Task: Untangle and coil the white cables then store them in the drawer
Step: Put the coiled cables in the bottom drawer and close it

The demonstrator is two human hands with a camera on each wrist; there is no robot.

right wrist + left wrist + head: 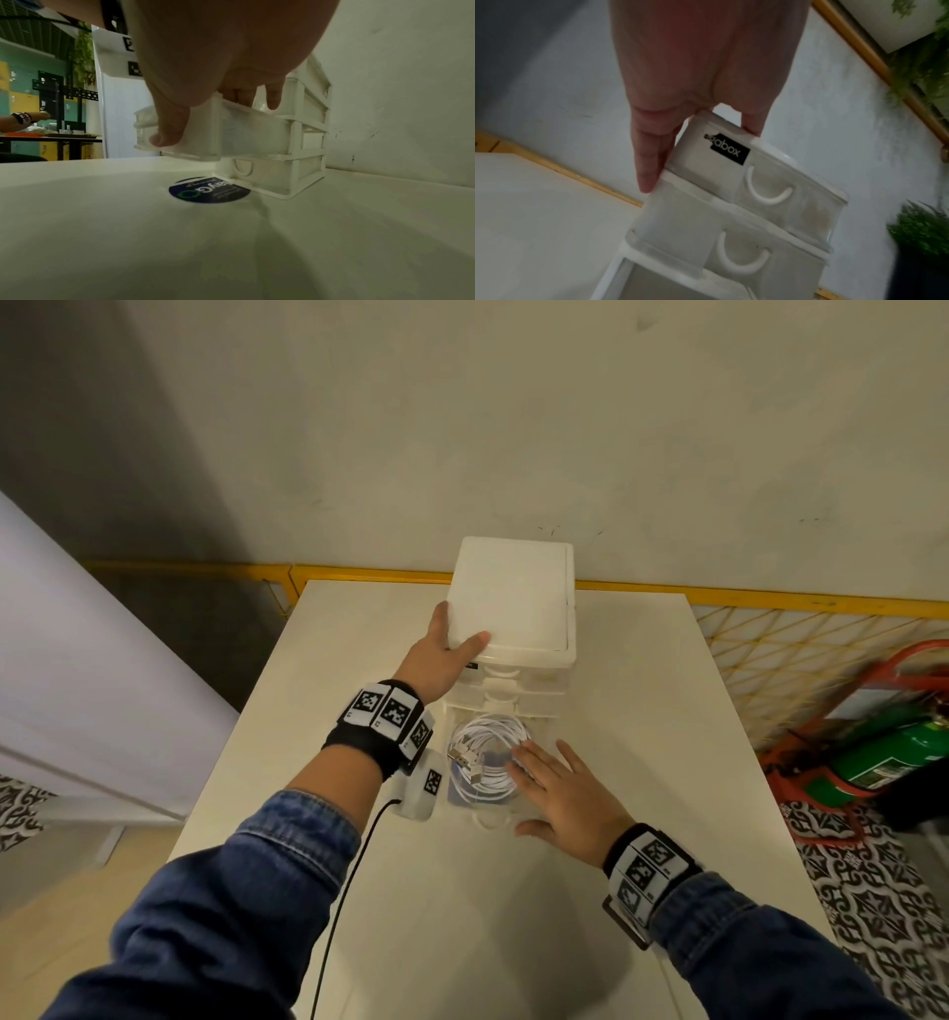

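Note:
The white drawer unit (513, 593) stands at the far middle of the table, against the wall. One of its drawers (449, 793) is pulled out toward me, and the coiled white cables (482, 731) lie inside it. My left hand (441, 649) holds the unit's top left corner, thumb on the lid and fingers (649, 162) down the side. My right hand (560, 793) lies flat over the drawer's right front with straight fingers on the coil. Its thumb (167, 130) presses on the drawer's front wall (244, 138).
A small white device (423, 785) with a black cord sits left of the drawer. A round blue sticker (208, 189) is on the white table (513, 942) under the drawer. A yellow mesh fence (770, 649) and a green fire extinguisher (893, 752) are on the right.

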